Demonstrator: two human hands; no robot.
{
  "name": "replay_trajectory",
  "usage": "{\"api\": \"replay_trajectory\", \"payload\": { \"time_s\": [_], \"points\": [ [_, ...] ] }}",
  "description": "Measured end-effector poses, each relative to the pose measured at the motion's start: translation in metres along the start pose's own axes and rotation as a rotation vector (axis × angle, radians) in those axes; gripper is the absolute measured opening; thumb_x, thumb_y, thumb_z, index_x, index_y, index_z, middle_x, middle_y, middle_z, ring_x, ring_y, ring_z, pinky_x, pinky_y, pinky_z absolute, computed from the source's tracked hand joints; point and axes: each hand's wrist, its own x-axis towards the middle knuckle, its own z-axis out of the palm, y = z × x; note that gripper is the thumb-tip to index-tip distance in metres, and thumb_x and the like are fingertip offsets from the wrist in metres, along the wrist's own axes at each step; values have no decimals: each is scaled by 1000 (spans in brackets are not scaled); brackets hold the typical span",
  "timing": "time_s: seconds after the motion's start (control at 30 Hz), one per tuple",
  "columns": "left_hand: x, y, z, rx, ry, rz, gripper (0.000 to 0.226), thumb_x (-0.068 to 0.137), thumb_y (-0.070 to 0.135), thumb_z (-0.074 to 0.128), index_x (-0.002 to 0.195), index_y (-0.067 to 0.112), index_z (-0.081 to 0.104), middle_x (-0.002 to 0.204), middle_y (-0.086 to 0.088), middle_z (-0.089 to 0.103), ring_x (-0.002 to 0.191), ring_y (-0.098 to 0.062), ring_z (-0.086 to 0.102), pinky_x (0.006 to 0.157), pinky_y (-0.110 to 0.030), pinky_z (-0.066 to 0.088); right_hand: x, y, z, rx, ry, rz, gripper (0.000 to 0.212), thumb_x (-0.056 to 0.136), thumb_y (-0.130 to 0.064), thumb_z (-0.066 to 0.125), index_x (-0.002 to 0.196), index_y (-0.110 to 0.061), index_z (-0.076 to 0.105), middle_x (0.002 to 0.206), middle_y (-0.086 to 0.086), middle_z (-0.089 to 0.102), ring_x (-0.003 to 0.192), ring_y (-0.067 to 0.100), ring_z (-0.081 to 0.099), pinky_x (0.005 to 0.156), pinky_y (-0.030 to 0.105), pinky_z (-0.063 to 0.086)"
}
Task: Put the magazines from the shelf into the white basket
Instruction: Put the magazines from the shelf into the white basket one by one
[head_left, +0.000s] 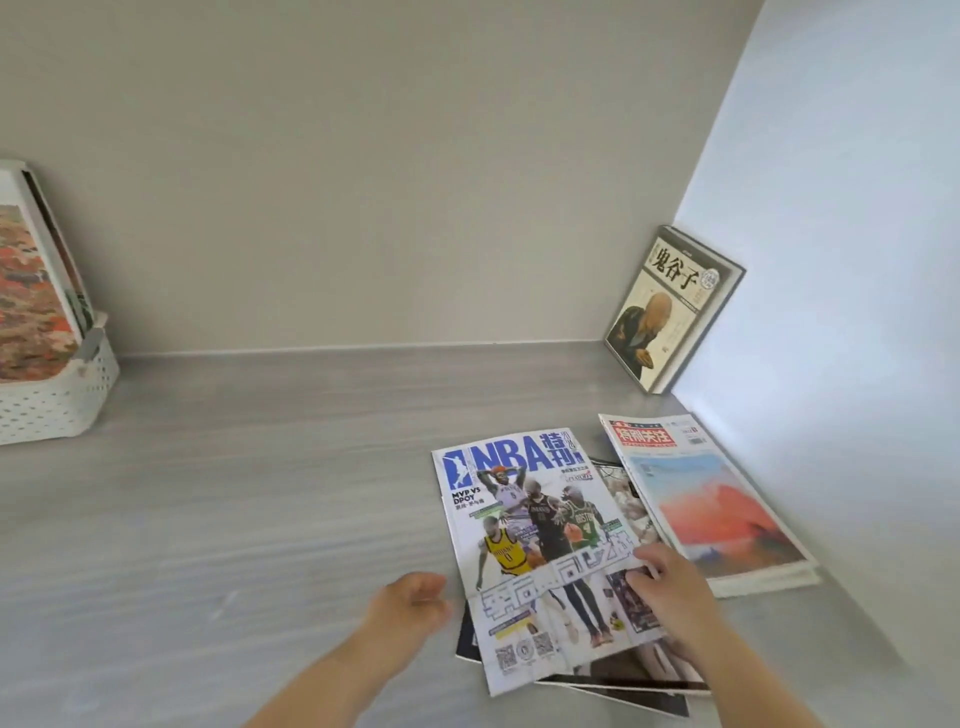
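Note:
An NBA magazine (530, 540) lies on top of a loose pile of magazines (623, 680) on the grey shelf, at centre right. My right hand (670, 592) rests on its right edge, fingers curled on the cover and thumb at the page edge. Just left of the magazine hovers my left hand (410, 603), fingers loosely curled and holding nothing. To the right of the pile lies a magazine with a red title and a red mountain picture (711, 499). The white perforated basket (57, 405) stands at far left, with a magazine (31, 291) upright in it.
A book with a bald figure on its cover (670, 312) leans in the back right corner against the blue-white side wall. The grey shelf surface (260, 467) stretches between the basket and the pile. A beige back wall closes the shelf.

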Motion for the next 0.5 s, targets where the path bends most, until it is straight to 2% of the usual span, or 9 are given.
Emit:
{"api": "replay_trajectory", "payload": {
  "time_s": [0.03,0.1,0.2,0.27,0.3,0.37,0.43,0.5],
  "points": [
    [-1,4,12,78,-8,-8,36,84,10,54,120,9,52,116,-6,58,102,-20,56,81,-22,40,2,8,1,0,27,0,36,82,-6,56,117,-3,55,127,13,57,114,26,53,95,28,38],
    [-2,15,27,163,-48,-1,46,86,14,52,130,12,41,129,-6,52,107,-17,51,84,-19,37,4,17,4,-22,53,-30,36,81,-7,57,117,-4,55,126,12,58,114,24,53,95,27,39],
    [2,30,38,113,-72,-52,54,89,16,50,138,11,27,138,-10,43,103,-18,48,84,-24,36,6,17,11,-37,55,-76,35,84,-8,53,119,-7,54,127,9,57,115,23,53,98,30,41],
    [7,33,41,21,-32,-104,50,89,15,48,136,10,30,136,-12,43,98,-19,45,80,-26,34,8,16,9,-30,50,-75,37,88,-7,45,124,-9,51,129,8,56,112,22,55,92,28,44],
    [7,35,40,-55,-4,-123,42,89,14,47,130,9,38,129,-14,50,93,-20,46,76,-27,35,10,16,7,-20,46,-74,37,89,-6,42,125,-9,49,130,7,56,110,21,57,85,25,44],
    [6,37,37,-245,51,-175,18,89,11,45,99,4,58,93,-13,65,78,-23,50,65,-29,36,13,18,1,-10,31,-83,39,90,-5,38,127,-10,47,133,7,53,110,21,56,80,20,39],
    [7,37,34,-418,94,-207,23,88,10,47,69,5,58,66,-9,62,64,-22,52,60,-28,40,16,20,-5,-2,3,-88,39,91,-5,35,128,-9,45,138,8,48,119,22,50,92,24,40],
    [9,41,33,-483,98,-214,27,89,13,47,66,6,57,64,-11,58,61,-22,53,51,-28,49,17,22,-10,21,-9,-73,38,92,-6,35,129,-9,44,138,8,48,123,23,48,99,29,38]
  ]
}}
